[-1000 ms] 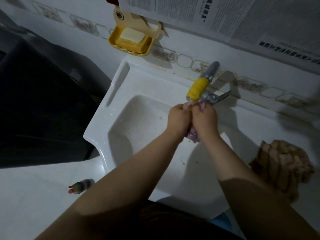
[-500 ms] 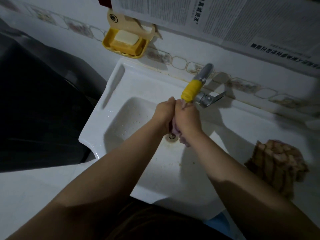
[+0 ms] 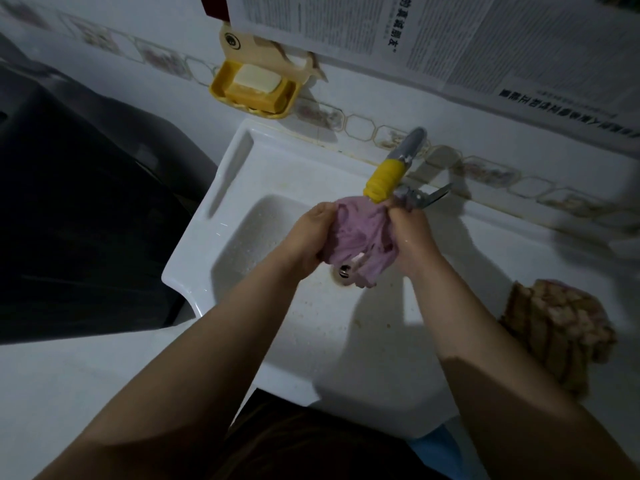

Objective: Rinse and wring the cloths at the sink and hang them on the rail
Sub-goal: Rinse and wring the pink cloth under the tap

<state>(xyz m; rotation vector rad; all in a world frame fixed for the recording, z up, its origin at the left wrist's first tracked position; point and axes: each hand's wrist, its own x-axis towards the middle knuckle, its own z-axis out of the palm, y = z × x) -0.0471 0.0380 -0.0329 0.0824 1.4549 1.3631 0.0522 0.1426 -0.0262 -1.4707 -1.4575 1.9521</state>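
Observation:
A wet pink cloth [image 3: 360, 237] is stretched between both hands over the white sink [image 3: 249, 237], just under the yellow-tipped tap [image 3: 384, 181]. My left hand [image 3: 308, 237] grips its left side and my right hand [image 3: 412, 237] grips its right side. The cloth's lower end hangs over the drain [image 3: 343, 271]. A brown checked cloth [image 3: 554, 327] lies bunched on the counter at the right. No rail is in view.
A yellow soap dish [image 3: 256, 88] with a bar of soap hangs on the tiled wall above the sink. Newspaper sheets [image 3: 485, 39] cover the wall behind the tap. A dark bulky object [image 3: 79, 209] fills the left side. White counter [image 3: 62, 386] lies at the lower left.
My hands were pressed together around the bunched cloth; now they have drawn apart and the pink cloth is spread open between them under the tap.

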